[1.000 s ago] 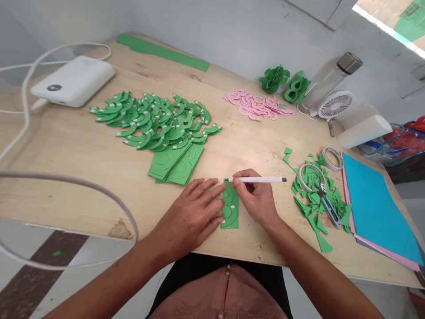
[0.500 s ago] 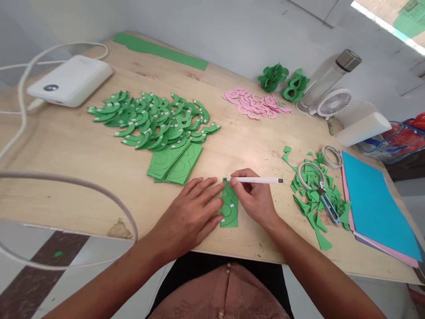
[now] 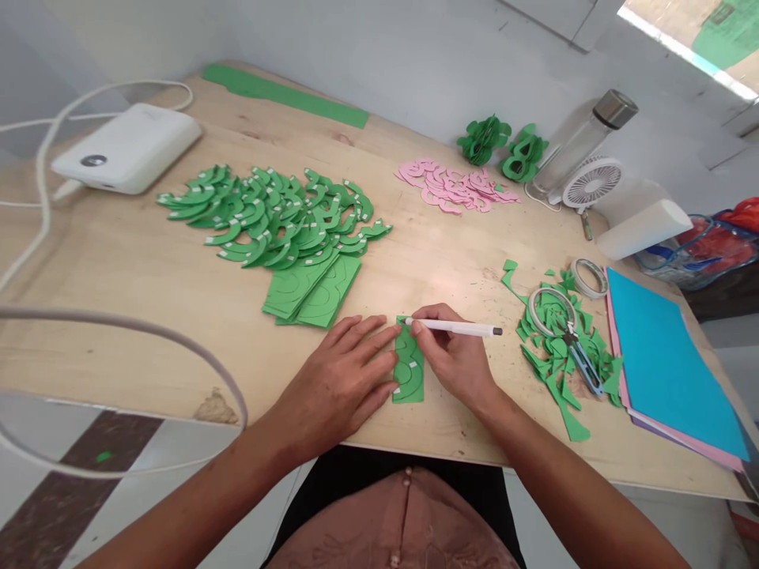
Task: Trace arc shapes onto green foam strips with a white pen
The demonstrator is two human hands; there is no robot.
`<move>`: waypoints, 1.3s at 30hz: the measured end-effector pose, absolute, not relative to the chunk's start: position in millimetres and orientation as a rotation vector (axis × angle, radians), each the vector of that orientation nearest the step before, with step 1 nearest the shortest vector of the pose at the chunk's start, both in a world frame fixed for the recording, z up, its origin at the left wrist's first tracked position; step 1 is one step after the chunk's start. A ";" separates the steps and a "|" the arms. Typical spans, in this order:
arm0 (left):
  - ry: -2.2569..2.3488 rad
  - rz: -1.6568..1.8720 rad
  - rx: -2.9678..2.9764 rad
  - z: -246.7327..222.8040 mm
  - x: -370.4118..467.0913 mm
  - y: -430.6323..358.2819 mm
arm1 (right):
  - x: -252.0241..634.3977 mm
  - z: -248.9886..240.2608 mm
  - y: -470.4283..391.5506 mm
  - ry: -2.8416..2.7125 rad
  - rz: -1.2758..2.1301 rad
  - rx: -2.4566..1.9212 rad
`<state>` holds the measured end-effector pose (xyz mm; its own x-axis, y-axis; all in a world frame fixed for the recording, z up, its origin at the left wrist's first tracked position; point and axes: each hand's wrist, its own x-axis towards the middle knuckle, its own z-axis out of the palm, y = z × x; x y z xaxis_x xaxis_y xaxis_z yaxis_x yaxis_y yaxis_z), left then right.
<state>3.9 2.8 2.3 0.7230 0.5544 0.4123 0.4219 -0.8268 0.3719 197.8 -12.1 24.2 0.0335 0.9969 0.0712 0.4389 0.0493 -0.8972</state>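
Note:
A small green paper strip (image 3: 409, 387) with curved outlines and little white patches lies upright before me near the table's front edge. My left hand (image 3: 341, 379) rests flat, fingers spread, its fingertips on the strip's left edge. Pinched in my right hand (image 3: 454, 352) is a white pen (image 3: 456, 325), its tip at the top of the strip. Left of the strip lie green paper rectangles (image 3: 320, 292) with drawn curves. Behind them spreads a heap of cut green curved pieces (image 3: 285, 213) with white patches.
Green scraps (image 3: 557, 348) lie at right with scissors (image 3: 584, 363) and a tape roll (image 3: 590, 278). Beyond are blue paper sheets (image 3: 670, 356), pink cutouts (image 3: 456, 186), green paper ornaments (image 3: 485, 140), a bottle (image 3: 572, 146) and a small fan (image 3: 593, 183). A white device (image 3: 130, 146) and cables stand left.
The pen's back end has tipped slightly toward me, while its tip stays near the strip's top. My left hand keeps its place. The whole view has shifted a little.

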 end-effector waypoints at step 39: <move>0.771 0.760 2.692 4.8 4.9 2.1 | 205.3 26.6 -44.3 -1.547 0.748 -1.600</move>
